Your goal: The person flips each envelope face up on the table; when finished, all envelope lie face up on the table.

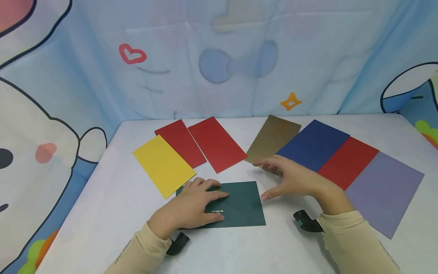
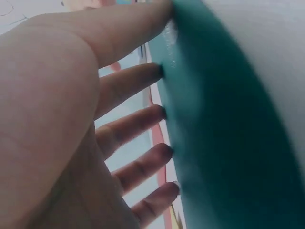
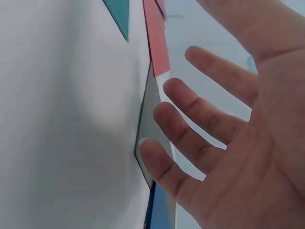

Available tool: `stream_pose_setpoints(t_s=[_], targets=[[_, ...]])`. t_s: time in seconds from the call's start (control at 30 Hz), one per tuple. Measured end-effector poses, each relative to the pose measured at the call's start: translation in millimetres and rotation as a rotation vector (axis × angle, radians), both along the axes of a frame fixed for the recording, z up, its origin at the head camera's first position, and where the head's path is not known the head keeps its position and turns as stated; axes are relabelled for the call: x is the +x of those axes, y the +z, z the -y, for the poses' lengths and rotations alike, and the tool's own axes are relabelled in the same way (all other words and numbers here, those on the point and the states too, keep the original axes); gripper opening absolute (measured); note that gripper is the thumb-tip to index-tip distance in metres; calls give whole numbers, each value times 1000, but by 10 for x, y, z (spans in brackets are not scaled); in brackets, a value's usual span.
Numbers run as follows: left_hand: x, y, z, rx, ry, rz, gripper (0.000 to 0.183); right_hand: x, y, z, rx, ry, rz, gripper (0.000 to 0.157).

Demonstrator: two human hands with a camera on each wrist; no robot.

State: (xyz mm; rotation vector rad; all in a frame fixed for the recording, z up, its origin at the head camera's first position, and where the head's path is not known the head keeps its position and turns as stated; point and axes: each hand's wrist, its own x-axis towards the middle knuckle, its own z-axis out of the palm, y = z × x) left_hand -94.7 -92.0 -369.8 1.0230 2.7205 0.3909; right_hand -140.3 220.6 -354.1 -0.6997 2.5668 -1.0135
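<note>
A dark green card with small shiny print lies flat on the table, its long side running left to right. My left hand rests on its left part with fingers spread, covering that end. In the left wrist view the fingertips touch the green card. My right hand hovers just beyond the card's right edge, fingers loosely bent, holding nothing. In the right wrist view a corner of the green card shows apart from the right hand. Behind that hand lies a gold-brown card.
On the left, a yellow card overlaps a red card, beside another red card. To the right lie blue, red and lavender sheets in a row. A printed curtain hangs behind the white table.
</note>
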Motion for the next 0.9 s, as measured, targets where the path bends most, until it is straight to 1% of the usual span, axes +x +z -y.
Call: stream_pose_setpoints(t_s=[0.07, 0.13, 0.2, 0.27, 0.37, 0.43, 0.5, 0.57, 0.67, 0.73, 0.83, 0.9], targets=[[-2, -15, -15, -1, -4, -4, 60, -5, -16, 21, 5, 18, 8, 82], [-5, -15, -23, 11, -4, 20, 65, -5, -36, 44, 10, 38, 15, 80], [-23, 4, 1, 44, -4, 60, 70, 0, -56, 61, 13, 54, 20, 78], [-51, 57, 57, 102, 6, 117, 76, 3, -75, 76, 4, 76, 22, 76], [-110, 150, 186, 203, 39, 184, 83, 4, -95, 111, -11, 122, 15, 74], [-142, 210, 282, 261, 71, 212, 86, 6, -101, 140, -5, 149, 4, 73], [-174, 249, 372, 296, 104, 225, 87, 9, -101, 164, 12, 159, -4, 73], [-204, 270, 448, 319, 131, 226, 86, 17, -96, 182, 42, 151, -5, 72], [-241, 271, 523, 350, 153, 240, 85, 28, -86, 194, 71, 128, -3, 72], [-257, 258, 544, 391, 162, 281, 85, 33, -82, 194, 78, 122, -1, 72], [-269, 221, 535, 459, 157, 354, 87, 30, -83, 174, 65, 118, -2, 73], [-270, 189, 503, 480, 145, 379, 88, 24, -83, 149, 49, 107, 8, 74]])
